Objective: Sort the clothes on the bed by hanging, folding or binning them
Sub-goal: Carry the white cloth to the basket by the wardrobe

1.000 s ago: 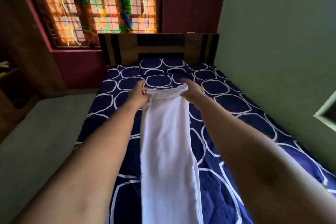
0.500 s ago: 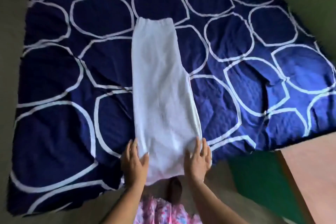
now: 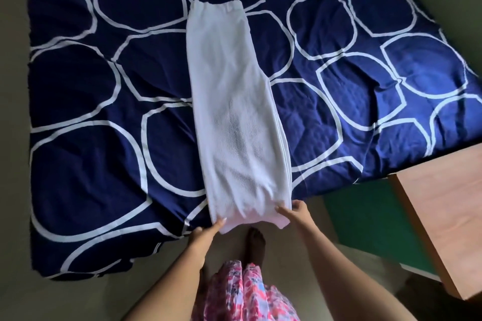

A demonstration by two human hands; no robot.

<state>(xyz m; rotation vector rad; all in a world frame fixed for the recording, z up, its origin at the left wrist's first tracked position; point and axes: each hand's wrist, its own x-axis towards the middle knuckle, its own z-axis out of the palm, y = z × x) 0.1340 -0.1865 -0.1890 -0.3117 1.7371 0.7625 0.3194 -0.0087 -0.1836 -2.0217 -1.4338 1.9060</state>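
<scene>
Bare bed [image 3: 78, 91] open either side of white garment [image 3: 234, 112]; wooden table [image 3: 443, 216] crowds near-right corner.

No text, label, brand, number or sign can be read anywhere in the view. The white garment [image 3: 234, 112] shows only plain textured cloth. The bed sheet [image 3: 91, 86] carries only white ring outlines on dark blue.
</scene>
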